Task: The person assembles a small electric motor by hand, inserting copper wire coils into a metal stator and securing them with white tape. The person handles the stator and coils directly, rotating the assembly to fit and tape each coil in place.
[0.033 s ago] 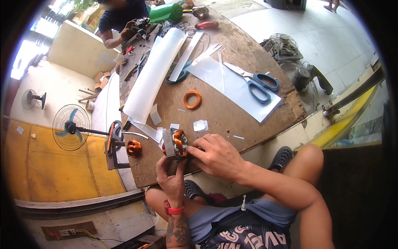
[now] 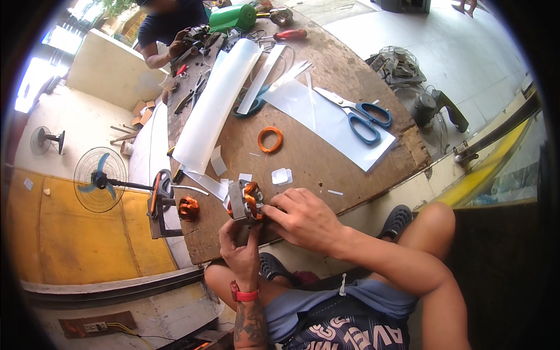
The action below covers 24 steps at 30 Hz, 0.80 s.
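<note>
At the near edge of the wooden table, a fan-motor stator (image 2: 237, 203) with a grey laminated core and orange copper windings stands tilted up. My left hand (image 2: 240, 251), wearing a red watch, grips it from below with thumb and fingers. The fingers of my right hand (image 2: 309, 221) are drawn together at the stator's right side, by the copper coil. What their tips pinch is hidden. Just beyond the stator lie small cut pieces of white insulating sheet (image 2: 282, 176). A loose ring of copper wire (image 2: 270, 140) rests farther up the table.
A roll of clear plastic sheet (image 2: 216, 111) lies lengthwise on the table (image 2: 326, 181). Blue-handled scissors (image 2: 364, 121) rest on a flat white sheet (image 2: 350, 146). A copper coil bundle (image 2: 188, 209) sits at the left edge. Across the table, another person's hand (image 2: 178, 44) handles parts.
</note>
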Tool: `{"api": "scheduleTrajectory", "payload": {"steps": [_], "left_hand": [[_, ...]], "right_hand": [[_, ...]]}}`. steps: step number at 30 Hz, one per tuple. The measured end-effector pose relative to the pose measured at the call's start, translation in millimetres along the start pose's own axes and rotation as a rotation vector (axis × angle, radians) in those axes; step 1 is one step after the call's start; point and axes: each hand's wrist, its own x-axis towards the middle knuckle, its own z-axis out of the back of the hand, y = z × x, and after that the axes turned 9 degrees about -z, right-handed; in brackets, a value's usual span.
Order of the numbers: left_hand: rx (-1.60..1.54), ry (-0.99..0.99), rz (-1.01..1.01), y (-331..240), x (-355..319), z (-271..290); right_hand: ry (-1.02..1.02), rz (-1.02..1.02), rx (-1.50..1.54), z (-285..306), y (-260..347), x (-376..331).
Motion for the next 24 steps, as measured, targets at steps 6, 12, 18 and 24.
{"api": "scheduleTrajectory", "payload": {"steps": [6,12,18,24], "left_hand": [[0.382,0.068,-0.215,6,8,1],[0.35,0.043,-0.196,3,7,0],[0.025,-0.003,-0.09,4,6,-6],[-0.002,0.063,-0.1,2,7,-6]], "right_hand": [[0.018,0.016,-0.065,-13,-6,8],[0.002,0.067,-0.067,-12,-7,4],[-0.018,-0.032,-0.012,-2,-8,-4],[0.145,-0.054,-0.097,-4,-3,-1]]}}
